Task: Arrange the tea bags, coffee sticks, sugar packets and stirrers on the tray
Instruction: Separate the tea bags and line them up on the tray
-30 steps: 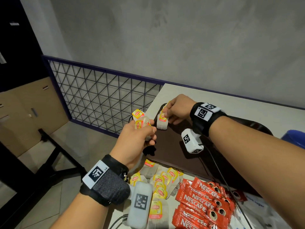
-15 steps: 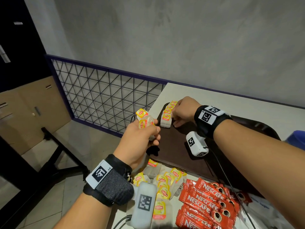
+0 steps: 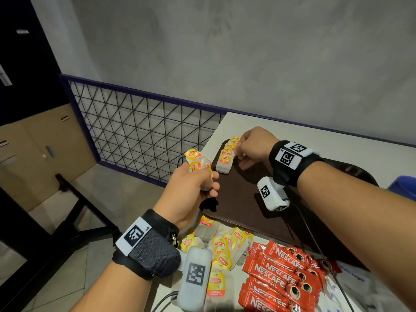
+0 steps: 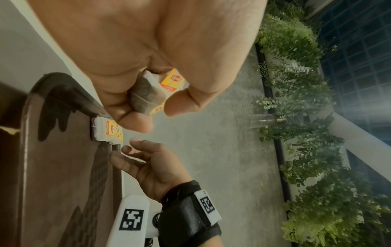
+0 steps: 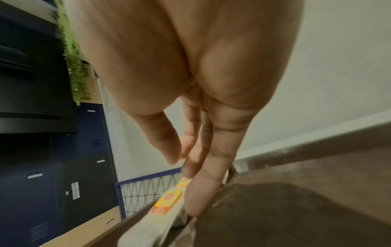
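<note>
the tea bags stand in a short row on the brown tray, in the tray's far left corner, each one leaning on the next. the right hand is just beside that row. its fingers are long and loose, not curled round a bag, and the tips touch the side of the row. if the thumb and first finger pinch anything small, i cannot tell.

the left hand is up in the air by the tray's left edge. it grips a small bunch of bags in a fist, with the yellow tags sticking out on top.

more loose bags lie in a heap on the white worktop, just off the tray's near edge. red coffee sticks lie right beside that heap, also near the tray's near edge. a blue thing peeks in past the tray's right side.
</note>
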`<state>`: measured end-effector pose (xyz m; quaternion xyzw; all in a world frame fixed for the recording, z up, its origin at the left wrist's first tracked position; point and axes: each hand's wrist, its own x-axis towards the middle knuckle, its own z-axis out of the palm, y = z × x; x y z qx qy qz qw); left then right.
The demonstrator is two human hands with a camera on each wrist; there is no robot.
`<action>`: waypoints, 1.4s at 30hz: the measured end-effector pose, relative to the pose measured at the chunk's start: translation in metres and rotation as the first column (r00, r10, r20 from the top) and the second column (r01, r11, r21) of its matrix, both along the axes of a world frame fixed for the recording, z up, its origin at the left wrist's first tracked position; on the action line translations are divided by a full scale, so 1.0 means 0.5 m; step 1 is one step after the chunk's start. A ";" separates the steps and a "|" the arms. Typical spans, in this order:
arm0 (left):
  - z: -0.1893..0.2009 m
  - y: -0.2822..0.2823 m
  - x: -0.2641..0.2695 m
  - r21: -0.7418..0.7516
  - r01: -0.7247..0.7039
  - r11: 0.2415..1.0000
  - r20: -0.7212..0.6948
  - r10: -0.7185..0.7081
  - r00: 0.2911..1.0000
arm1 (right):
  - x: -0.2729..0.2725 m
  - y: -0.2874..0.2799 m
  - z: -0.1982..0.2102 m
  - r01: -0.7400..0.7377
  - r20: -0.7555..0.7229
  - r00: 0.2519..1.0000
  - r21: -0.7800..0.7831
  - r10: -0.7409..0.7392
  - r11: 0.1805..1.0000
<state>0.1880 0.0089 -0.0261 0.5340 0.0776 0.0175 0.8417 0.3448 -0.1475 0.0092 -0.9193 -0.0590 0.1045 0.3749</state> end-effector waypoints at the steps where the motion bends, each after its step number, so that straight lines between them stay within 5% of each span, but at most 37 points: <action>1: 0.000 0.000 -0.001 -0.019 0.014 1.000 0.000 -0.014 1.000 | -0.010 -0.002 0.008 -0.011 0.025 1.000 -0.003 0.011 1.000; 7: 0.003 -0.001 -0.005 -0.007 0.181 0.984 0.040 -0.180 0.983 | -0.135 -0.022 0.071 -0.198 0.109 0.978 0.215 0.178 0.956; 15: 0.013 -0.011 -0.029 -0.051 0.391 0.919 0.138 -0.381 0.914 | -0.237 -0.063 0.077 -0.304 0.187 0.947 0.279 0.260 0.911; 22: 0.020 -0.022 -0.035 -0.020 0.428 0.904 0.126 -0.422 0.898 | -0.255 -0.077 0.063 -0.346 0.238 0.931 0.324 0.278 0.881; 29: 0.022 -0.021 -0.034 -0.035 0.376 0.926 0.100 -0.371 0.923 | -0.251 -0.090 0.067 -0.362 0.359 0.903 0.334 0.238 0.870; 38: 0.002 -0.009 -0.006 -0.018 0.116 0.993 0.050 -0.115 0.992 | -0.250 -0.099 0.084 -0.360 0.287 0.921 0.370 0.263 0.857; 42: 0.000 -0.015 -0.005 -0.021 0.138 0.990 0.100 -0.136 0.986 | -0.257 -0.092 0.072 -0.376 0.227 0.923 0.369 0.310 0.850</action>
